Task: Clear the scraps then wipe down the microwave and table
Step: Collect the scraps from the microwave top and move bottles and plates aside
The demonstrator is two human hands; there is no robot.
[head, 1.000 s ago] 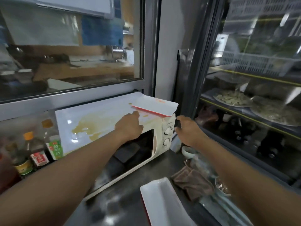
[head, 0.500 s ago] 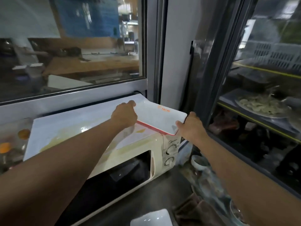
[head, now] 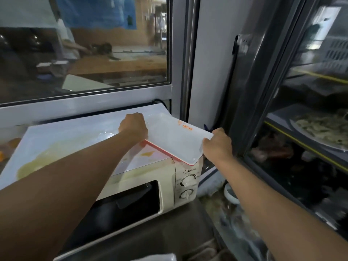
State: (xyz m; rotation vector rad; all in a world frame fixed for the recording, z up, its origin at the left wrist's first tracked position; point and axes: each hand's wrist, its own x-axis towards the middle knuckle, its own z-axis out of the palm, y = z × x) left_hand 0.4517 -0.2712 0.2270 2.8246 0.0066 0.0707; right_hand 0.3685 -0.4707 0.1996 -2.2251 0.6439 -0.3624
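Well, the biggest thing here is the glass-fronted cooler (head: 308, 129) along the right, its shelves holding plates of food (head: 320, 129) behind the door. To the left runs a wide window (head: 84, 49) looking through to another room, with a grey metal frame under it. Below that sits the cream microwave (head: 146, 185), angled on the dark steel surface (head: 169, 238), its dark door facing forward and two round dials (head: 187, 187) stacked on the right-hand panel. A white sheet (head: 75, 136) covers the microwave's top, smeared with a yellowish stain toward the left and a small orange spot nearer the front right corner.

On the right end of that top lies a white tray (head: 175, 140) with a red underside and an orange mark near its far edge; its near right corner juts out past the microwave's front corner. Both bare arms reach out to it. The left hand (head: 133, 128) is on the tray's left end, fingers curled over the edge and gripping it. The right hand (head: 217, 145) holds the tray's right corner, thumb on top and fingers wrapped under the rim.

Down on the surface to the right of the microwave sits a small white bowl (head: 230, 194), partly hidden by the right forearm, and a white corner of something else (head: 160, 258) peeks in at the bottom edge.
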